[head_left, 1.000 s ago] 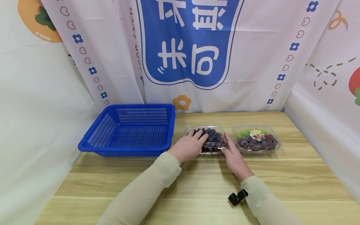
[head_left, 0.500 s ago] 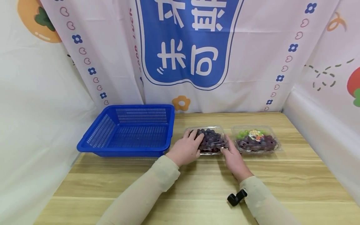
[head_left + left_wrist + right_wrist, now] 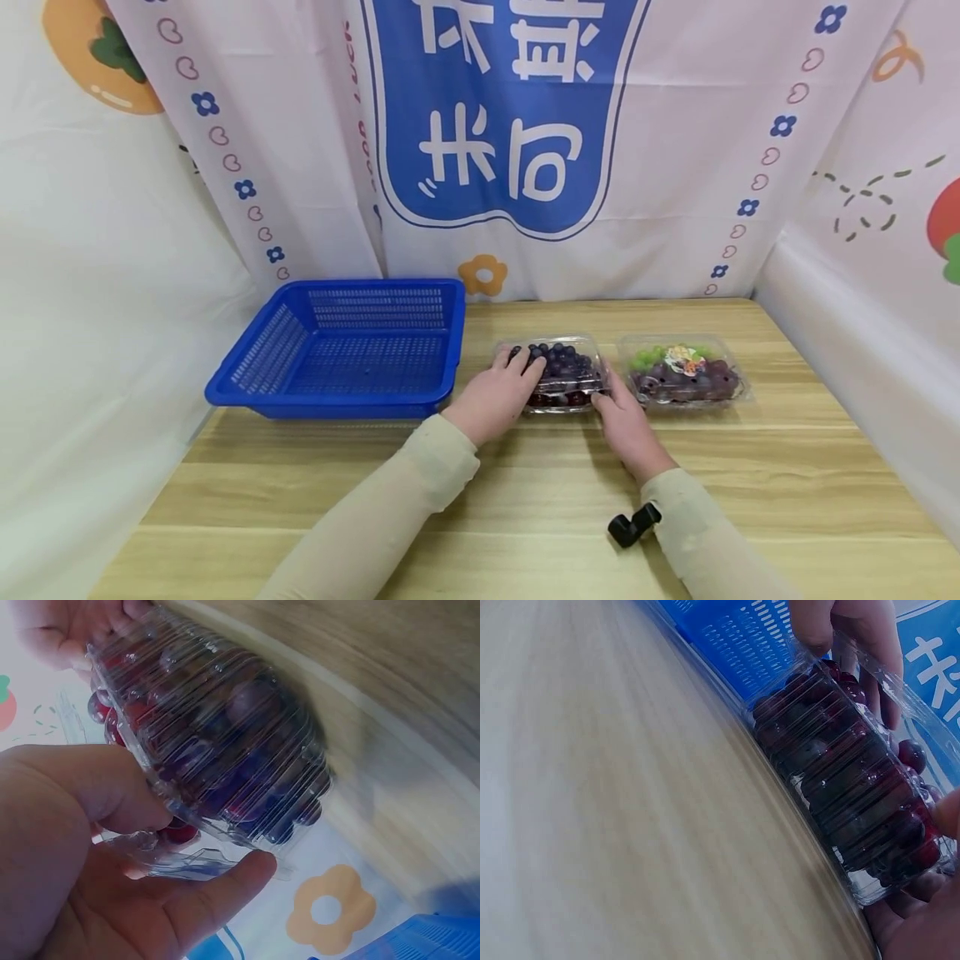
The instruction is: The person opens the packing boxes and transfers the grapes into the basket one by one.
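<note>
At the left hangs a white cloth printed with an orange fruit (image 3: pixel 101 62); next comes a blue slotted plastic basket (image 3: pixel 337 406), set at the far left of the wood-grain table (image 3: pixel 540 517), near the backdrop (image 3: pixel 675 167) with its blue panel (image 3: pixel 498 142) and white characters; just right of the basket, the person's left hand (image 3: pixel 495 400), in a beige sleeve (image 3: pixel 382 508), grips the left end of a clear plastic clamshell box (image 3: pixel 558 408), its thumb at the rim and its other fingers spread over the top; the box sits on the table between the two hands, holding dark purple and reddish grapes (image 3: pixel 562 367); whether its lid is fastened, I cannot tell; the right hand (image 3: pixel 628 429) grasps the box's right end, thumb on the front corner and fingers along the side; a black device (image 3: pixel 633 525) sits at that wrist, against the right sleeve (image 3: pixel 705 525); just beside this hand, farther right, rests a second clear box (image 3: pixel 690 400) with green grapes (image 3: pixel 645 358) behind purple ones (image 3: pixel 693 383) and a colourful sticker (image 3: pixel 685 360) on top.
</note>
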Tool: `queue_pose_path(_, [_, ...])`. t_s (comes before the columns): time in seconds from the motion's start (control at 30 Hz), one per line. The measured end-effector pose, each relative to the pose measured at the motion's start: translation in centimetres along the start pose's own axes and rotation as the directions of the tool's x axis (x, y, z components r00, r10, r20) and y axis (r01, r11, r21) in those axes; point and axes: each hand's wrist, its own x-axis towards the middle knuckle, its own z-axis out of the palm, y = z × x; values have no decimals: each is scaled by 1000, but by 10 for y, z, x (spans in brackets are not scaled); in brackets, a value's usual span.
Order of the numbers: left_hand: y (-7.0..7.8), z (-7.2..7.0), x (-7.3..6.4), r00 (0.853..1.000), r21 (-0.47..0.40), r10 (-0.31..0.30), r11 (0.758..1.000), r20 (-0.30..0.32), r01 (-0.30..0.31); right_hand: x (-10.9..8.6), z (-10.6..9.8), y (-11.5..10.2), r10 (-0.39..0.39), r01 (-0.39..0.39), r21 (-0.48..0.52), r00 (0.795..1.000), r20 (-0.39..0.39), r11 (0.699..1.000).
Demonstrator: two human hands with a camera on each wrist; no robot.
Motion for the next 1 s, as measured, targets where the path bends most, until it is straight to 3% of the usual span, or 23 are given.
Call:
queue_pose_path(0.1, [-1,0,0,1000,-11,2,1000,-2,-2,0,-2,0,2,-2,-3,1000,1,1000])
queue_pose_path(0.27, [-5,-4,2,999,-130,-51,990,-1,50,0,0,2,2,-2,-6,1000,7,1000])
queue_pose_path(0.47, [-14,-15,4,994,-216,-86,974,-74,68,0,1,1,-23,23,7,1000,12,1000])
queue_pose_path(0.73, [-27,-35,9,973,-195,-132,976,-188,95,-1,1,-1,-38,38,-1,999,11,999])
queue_pose_path(1.0, [-35,-50,14,957,-224,-213,960,-195,168,-1,1,0,-34,34,13,999,10,999])
